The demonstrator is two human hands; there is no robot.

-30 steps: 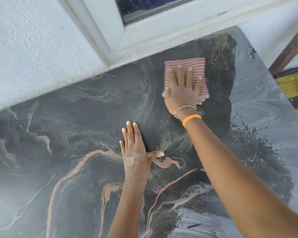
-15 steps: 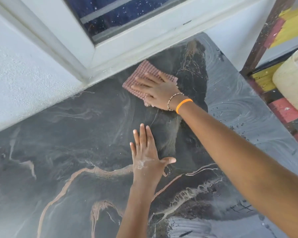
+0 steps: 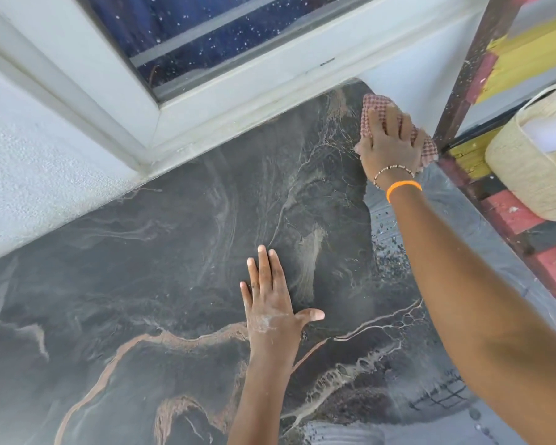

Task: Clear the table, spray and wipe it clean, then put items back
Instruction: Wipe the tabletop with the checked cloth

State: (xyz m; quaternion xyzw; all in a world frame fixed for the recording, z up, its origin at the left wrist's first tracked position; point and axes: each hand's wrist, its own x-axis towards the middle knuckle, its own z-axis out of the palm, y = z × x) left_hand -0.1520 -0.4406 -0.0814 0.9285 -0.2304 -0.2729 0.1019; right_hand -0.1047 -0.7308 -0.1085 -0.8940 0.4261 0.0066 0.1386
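Dark marbled stone, black-grey with rust-brown and pale veins, makes up the table (image 3: 148, 284), which fills the near and middle of the view. Its surface looks wet and smeared, with foamy white streaks near the bottom and beaded droplets along the right side.

Nearest, the left hand (image 3: 270, 303) lies flat on the tabletop, fingers straight and close together, thumb spread to the right, grasping nothing; whitish residue sits on its back.

Farther off, at the far right corner of the table, the right hand (image 3: 390, 146) presses down on a red-and-white checked cloth (image 3: 374, 104), fingers extended over it rather than curled around it. The cloth lies bunched under the palm, its edges showing beyond the fingertips and to the right of the hand. The wrist carries a beaded bracelet (image 3: 394, 171) and an orange band (image 3: 403, 187).

To the right, beside the table edge, a woven basket (image 3: 523, 175) sits against painted red and yellow boards (image 3: 520, 59). Beyond the table rise the white window frame (image 3: 231, 91) and rough white wall (image 3: 39, 162).

Compared with half a second ago, the cloth and right hand have moved from the far middle, just below the window sill, rightward to the corner. The left hand has kept its flat pose on the stone.
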